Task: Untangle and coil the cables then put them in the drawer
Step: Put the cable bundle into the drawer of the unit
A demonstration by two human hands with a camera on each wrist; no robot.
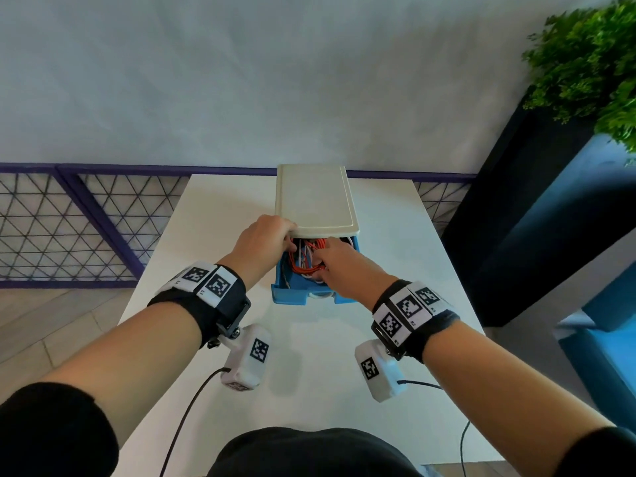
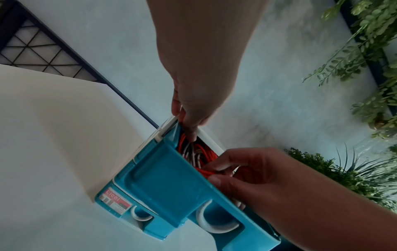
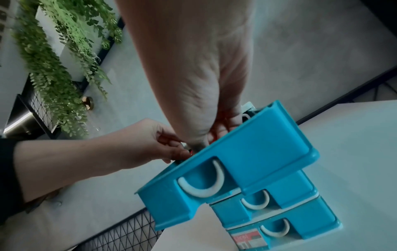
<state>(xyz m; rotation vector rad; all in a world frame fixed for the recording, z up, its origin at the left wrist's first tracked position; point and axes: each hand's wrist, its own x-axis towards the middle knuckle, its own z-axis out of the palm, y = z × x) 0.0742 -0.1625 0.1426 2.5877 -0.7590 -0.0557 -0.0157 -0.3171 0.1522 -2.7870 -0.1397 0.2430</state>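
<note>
Both your hands are in the open top drawer [image 1: 289, 295] of the blue unit on the white bench [image 1: 220, 215]. Your right hand [image 1: 339, 261] pinches the orange cable [image 1: 307, 268] coil inside the drawer, white cables [image 2: 194, 156] alongside. Your left hand [image 1: 266, 241] has curled fingers at the drawer's back corner; its grip is unclear.

Both hands [image 2: 193, 108] [image 2: 257, 176] reach into the open blue drawer [image 2: 163, 183] among orange cables [image 2: 206, 152].

Dim, soft daylight; blurry, distorted edges.
</note>
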